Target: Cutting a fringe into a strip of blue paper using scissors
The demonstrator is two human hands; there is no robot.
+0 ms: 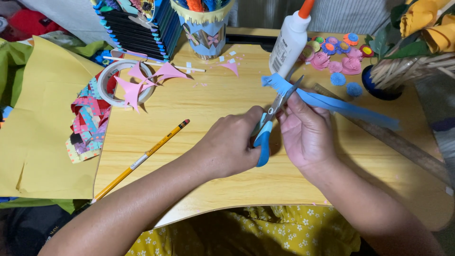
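Head view: left hand [227,147] closed through the handles of blue scissors [268,130], blades parted around the fringed end of a blue paper strip [332,103]. Right hand [305,135] pinching that strip, fingers [296,105] just behind the blades, probably to keep it taut. Beyond the fingers, a glue bottle [289,42]; left of them on the table [213,95], a pencil [142,159].

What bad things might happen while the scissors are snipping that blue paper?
The scissors blades sit close to the right hand fingers pinching the blue paper strip, so a finger might get nicked. The glue bottle stands just behind the cutting, so an elbow or the strip may tip it.
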